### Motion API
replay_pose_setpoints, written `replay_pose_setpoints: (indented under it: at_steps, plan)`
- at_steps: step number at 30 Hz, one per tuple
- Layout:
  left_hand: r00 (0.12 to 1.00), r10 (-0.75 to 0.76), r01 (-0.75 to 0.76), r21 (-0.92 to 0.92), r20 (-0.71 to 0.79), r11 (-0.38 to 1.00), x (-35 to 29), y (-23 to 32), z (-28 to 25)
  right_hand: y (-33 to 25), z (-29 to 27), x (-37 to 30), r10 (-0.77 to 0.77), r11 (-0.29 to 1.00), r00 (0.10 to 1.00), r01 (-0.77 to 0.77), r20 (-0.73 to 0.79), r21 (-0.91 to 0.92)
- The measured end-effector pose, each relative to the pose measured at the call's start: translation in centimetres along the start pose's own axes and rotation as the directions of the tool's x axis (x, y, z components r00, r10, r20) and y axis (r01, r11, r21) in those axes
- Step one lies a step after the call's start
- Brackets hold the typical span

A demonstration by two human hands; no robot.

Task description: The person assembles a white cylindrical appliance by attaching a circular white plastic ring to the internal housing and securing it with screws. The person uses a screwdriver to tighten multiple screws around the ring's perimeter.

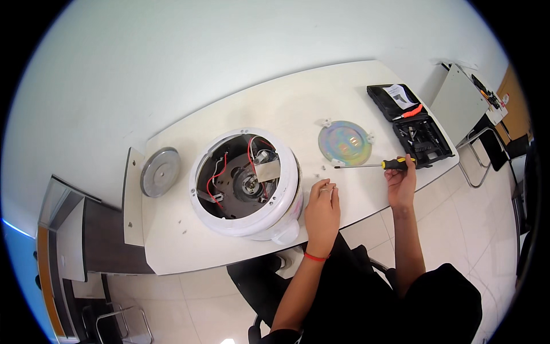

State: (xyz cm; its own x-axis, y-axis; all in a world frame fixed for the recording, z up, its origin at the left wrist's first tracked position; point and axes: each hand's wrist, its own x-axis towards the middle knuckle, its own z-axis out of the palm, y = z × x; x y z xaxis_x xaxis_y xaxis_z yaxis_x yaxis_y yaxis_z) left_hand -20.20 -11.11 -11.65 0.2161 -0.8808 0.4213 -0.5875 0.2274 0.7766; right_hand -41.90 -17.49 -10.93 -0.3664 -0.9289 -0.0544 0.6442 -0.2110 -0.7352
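Observation:
My right hand is closed around the yellow and black handle of a screwdriver, whose long shaft points left over the table. My left hand lies at the table's near side, just right of the white appliance, its fingers curled together; whether anything is between them is hidden. The round white appliance, which looks like a rice cooker body, has its open end up. Red and white wires and a metal centre part show inside. A shiny round metal cover with small tabs lies beyond the screwdriver. Several tiny screws lie near its tip.
A black tool case lies unfolded at the table's right end, with an orange-handled tool and paper inside. A grey metal disc rests at the left end. Beyond the table stand a wall, chairs and another table.

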Motion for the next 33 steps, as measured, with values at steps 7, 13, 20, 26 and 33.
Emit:
replay_pose_setpoints:
  at_steps: [7, 13, 20, 26, 33]
  plan:
    - [0.996, -0.089, 0.081, 0.23, 0.026, 0.97, 1.3, 1.1, 0.8, -0.1, -0.5, 0.3, 0.018, 0.999, 1.0, -0.018, 0.002, 0.04]
    - [0.998, 0.066, -0.064, -0.089, 0.017, 0.994, -0.2, 1.9, -0.8, -0.1, -1.2, 1.0, 0.047, 0.992, 0.999, -0.048, 0.01, 0.118]
    - [0.902, 0.295, -0.358, -0.164, -0.316, 0.919, -3.7, 4.8, -10.3, -0.2, -0.3, 1.5, -0.06, 0.963, 0.984, 0.012, 0.17, 0.271]
    - [0.855, 0.159, -0.257, -0.137, -0.493, 0.957, -2.5, 1.7, -19.8, -3.7, 14.4, -3.0, -0.243, 0.965, 0.83, 0.156, 0.503, 0.209]
    - [0.815, -0.071, -0.123, -0.291, -0.575, 0.949, 2.3, 0.0, -25.1, -4.8, 27.2, -5.8, -0.336, 0.923, 0.472, 0.336, 0.815, 0.187]
